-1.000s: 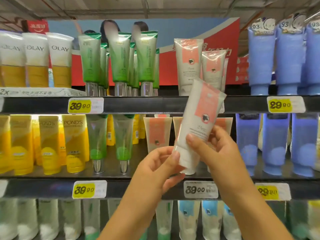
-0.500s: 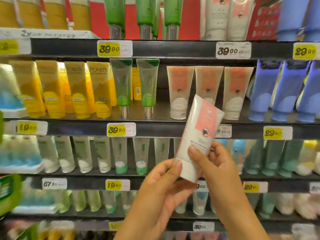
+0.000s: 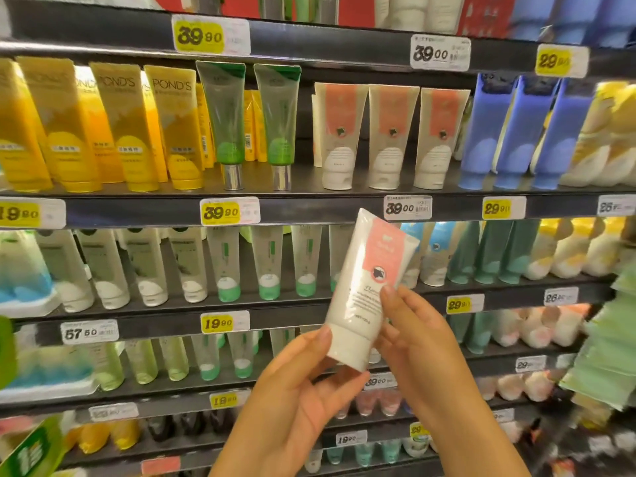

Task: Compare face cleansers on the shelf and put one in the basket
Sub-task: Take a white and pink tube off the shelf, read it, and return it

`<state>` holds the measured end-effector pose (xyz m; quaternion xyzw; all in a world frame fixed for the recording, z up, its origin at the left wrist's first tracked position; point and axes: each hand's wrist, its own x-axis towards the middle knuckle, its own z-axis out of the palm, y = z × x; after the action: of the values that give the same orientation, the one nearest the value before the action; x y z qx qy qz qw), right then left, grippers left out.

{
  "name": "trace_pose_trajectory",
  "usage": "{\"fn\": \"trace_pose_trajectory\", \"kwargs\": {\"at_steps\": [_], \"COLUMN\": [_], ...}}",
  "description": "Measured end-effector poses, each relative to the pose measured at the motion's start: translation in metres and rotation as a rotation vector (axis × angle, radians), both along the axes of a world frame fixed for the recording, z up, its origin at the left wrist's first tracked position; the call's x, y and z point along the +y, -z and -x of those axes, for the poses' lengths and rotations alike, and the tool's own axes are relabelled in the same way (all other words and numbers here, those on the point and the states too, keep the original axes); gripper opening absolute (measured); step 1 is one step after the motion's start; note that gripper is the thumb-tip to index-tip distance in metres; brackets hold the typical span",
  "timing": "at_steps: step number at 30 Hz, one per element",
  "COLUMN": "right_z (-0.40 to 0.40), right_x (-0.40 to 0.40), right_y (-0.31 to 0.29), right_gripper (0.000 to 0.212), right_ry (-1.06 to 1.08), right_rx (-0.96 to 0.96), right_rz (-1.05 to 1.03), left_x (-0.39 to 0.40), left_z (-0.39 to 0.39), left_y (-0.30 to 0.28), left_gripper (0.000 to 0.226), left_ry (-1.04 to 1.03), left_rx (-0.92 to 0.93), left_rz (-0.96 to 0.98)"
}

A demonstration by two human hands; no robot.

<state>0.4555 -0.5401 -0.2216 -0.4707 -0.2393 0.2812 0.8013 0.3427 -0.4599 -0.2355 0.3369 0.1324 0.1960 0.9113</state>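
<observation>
We hold a white cleanser tube (image 3: 364,290) with a pink label between both hands, cap down and tilted a little to the right, in front of the shelves. Our left hand (image 3: 296,394) pinches the cap end, thumb on the front and the other fingers curled behind and under it. Our right hand (image 3: 420,342) grips the tube's right edge, thumb pressed on the front just below the dark round emblem, the remaining fingers wrapped behind, out of sight.

Above our fingertips, three matching pink-label tubes (image 3: 390,136) stand cap down in a row on the dark shelf (image 3: 309,204). To their left stand two green tubes (image 3: 251,122) with silver caps, then yellow POND'S tubes (image 3: 120,125); to their right, blue tubes (image 3: 516,132). Level with the held tube, left of our fingers, pale tubes with green caps (image 3: 247,266) line the next tier. Yellow and white price tags (image 3: 230,211) run along the shelf edges; the white one just above the tube's top reads 39.00. Lower tiers are blurred. No basket shows.
</observation>
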Motion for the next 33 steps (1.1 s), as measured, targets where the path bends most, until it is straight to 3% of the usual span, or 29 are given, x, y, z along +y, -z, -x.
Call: {"fn": "trace_pose_trajectory", "kwargs": {"at_steps": [19, 26, 33], "right_z": [-0.063, -0.092, -0.106], "right_x": [-0.020, -0.031, -0.032], "right_y": [0.019, 0.019, 0.016], "right_gripper": [0.030, 0.036, 0.033], "right_ry": [-0.057, -0.090, -0.158], "right_rx": [0.125, 0.134, 0.178], "right_rz": [-0.034, -0.047, -0.099], "left_x": [-0.034, -0.053, -0.063], "left_z": [-0.061, -0.087, -0.098], "left_y": [0.022, 0.017, 0.012], "left_gripper": [0.046, 0.054, 0.046], "left_ry": [-0.092, -0.045, -0.142], "left_rx": [0.079, 0.028, -0.034], "left_rz": [0.009, 0.238, 0.218]}}
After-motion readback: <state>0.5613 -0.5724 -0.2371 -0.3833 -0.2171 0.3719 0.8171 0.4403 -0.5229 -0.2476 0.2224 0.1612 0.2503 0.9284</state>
